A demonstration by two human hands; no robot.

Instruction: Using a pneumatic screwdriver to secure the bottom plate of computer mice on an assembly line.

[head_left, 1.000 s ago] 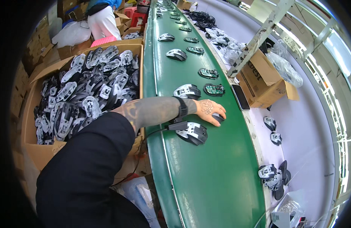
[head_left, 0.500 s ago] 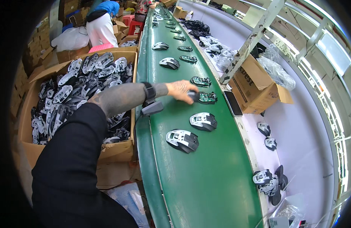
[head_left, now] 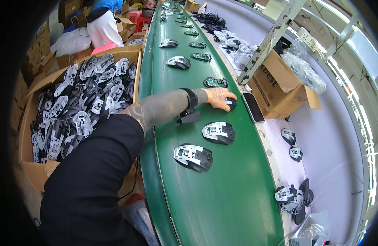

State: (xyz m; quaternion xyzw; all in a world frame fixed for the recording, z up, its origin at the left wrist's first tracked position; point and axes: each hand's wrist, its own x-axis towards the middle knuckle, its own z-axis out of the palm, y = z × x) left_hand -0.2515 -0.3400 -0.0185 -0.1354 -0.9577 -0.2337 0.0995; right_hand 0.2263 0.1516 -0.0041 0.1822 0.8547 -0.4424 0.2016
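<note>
My left arm reaches in from the lower left across a green conveyor belt (head_left: 221,192). Near the belt's far right edge, my left hand (head_left: 220,99) curls palm-down over a dark mouse shell (head_left: 230,104), fingers on one side and thumb on the other. What lies under the shell is hidden. Just beyond the hand sits a bare mouse circuit board (head_left: 216,82). Closer to me are two white-and-black mouse shells, one nearer the middle (head_left: 219,133) and one lower left (head_left: 193,157). My right hand is out of view.
A cardboard box full of mouse shells (head_left: 80,102) stands left of the belt. More shells (head_left: 178,62) and circuit boards (head_left: 201,57) line the belt farther up. A phone (head_left: 253,107) and an open carton (head_left: 275,88) are at the right edge. Another person (head_left: 104,24) bends at upper left.
My left hand has moved right with the dark shell, onto the spot where a circuit board showed. That board is now covered. The view has shifted slightly.
</note>
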